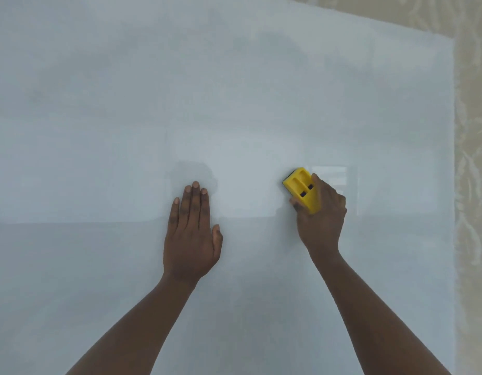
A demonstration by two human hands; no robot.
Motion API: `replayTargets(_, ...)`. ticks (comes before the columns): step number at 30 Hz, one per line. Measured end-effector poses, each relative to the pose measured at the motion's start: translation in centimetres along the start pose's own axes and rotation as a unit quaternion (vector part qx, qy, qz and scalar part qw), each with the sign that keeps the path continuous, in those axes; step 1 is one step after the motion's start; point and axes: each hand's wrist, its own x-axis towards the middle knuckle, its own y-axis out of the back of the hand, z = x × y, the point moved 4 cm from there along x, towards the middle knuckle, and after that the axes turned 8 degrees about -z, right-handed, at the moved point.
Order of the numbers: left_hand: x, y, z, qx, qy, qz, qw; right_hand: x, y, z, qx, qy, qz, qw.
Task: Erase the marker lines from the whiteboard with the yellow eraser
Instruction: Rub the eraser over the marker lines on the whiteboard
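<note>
The whiteboard (pixel 99 117) fills nearly the whole view, pale and glossy, and I see no marker lines on it, only faint grey smears. My right hand (pixel 322 220) grips the yellow eraser (pixel 302 189) and presses it onto the board right of centre. The eraser has two dark slots in its back. My left hand (pixel 192 234) lies flat on the board, palm down, fingers together, a hand's width left of the eraser, holding nothing.
The board's right edge (pixel 454 185) runs down the right side. Beyond it is a beige patterned surface (pixel 473 158). A bright window reflection (pixel 330 175) shows on the board just right of the eraser.
</note>
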Motion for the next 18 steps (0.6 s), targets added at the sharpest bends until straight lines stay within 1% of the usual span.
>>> replayTargets(3,0.0,0.1,-0.1,-0.013,-0.004,-0.013,1.0,-2.9,-2.2,-1.8,0.008,0.013,-0.002,1.0)
replayTargets(5,-0.3,0.2,-0.3,-0.023,-0.033,-0.026,0.999,-3.7,-3.4,-3.3,0.005,0.033,-0.003,0.999)
replayTargets(7,-1.2,0.5,-1.3,-0.016,-0.068,-0.04,0.997,-4.3,-4.7,-5.3,-0.001,0.069,-0.001,0.998)
replayTargets(10,-4.0,0.9,-3.5,-0.023,-0.07,-0.061,0.995,-6.0,-6.7,-7.8,-0.006,0.138,-0.021,0.99)
replayTargets(13,-6.4,2.2,-5.7,-0.034,-0.078,-0.084,0.993,-7.9,-8.4,-10.0,-0.014,0.199,-0.09,0.976)
replayTargets(16,-6.8,3.9,-6.9,-0.045,-0.089,-0.094,0.991,-9.3,-9.6,-11.9,-0.034,0.257,-0.181,0.949)
replayTargets(18,-6.6,5.1,-7.7,-0.065,-0.078,-0.095,0.99,-9.7,-9.9,-13.2,-0.049,0.277,-0.233,0.931)
